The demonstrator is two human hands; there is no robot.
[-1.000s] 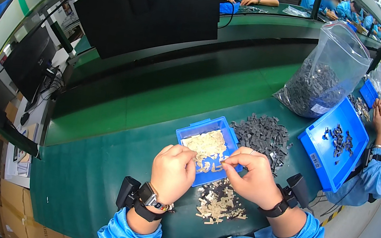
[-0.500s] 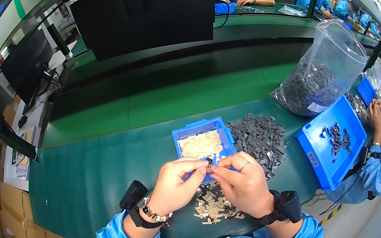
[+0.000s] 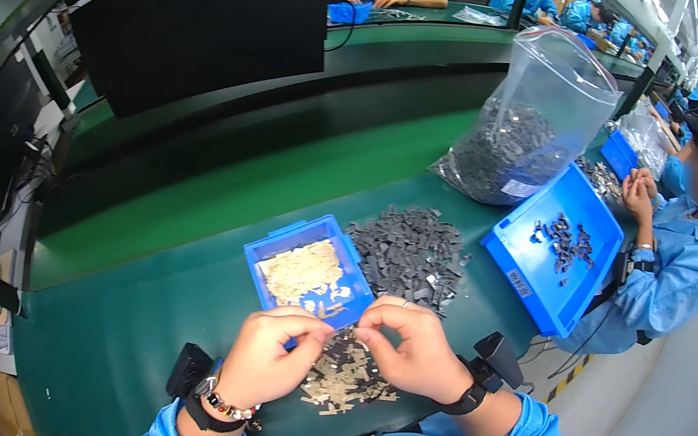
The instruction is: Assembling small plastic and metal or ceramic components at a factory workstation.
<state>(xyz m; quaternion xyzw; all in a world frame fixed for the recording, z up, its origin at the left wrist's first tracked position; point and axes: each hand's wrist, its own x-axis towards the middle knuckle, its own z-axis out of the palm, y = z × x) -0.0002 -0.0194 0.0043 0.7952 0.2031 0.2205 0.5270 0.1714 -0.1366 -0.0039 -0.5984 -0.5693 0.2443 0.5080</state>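
Over the loose pale pieces [image 3: 345,379], left hand [image 3: 269,366] and right hand [image 3: 409,353] pinch closed, contents too small to tell

Green bench [image 3: 166,317] w/ parts

Small blue tray [image 3: 308,268] centre, dark parts heap [image 3: 408,251] right of it, pale pieces [image 3: 346,375] near edge; big blue tray [image 3: 552,247] & clear bag [image 3: 526,123] far right.

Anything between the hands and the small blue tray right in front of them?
Nothing visible. Left hand and right hand pinch together just at the near edge of the small blue tray; the pile of pale parts lies below them, not between.
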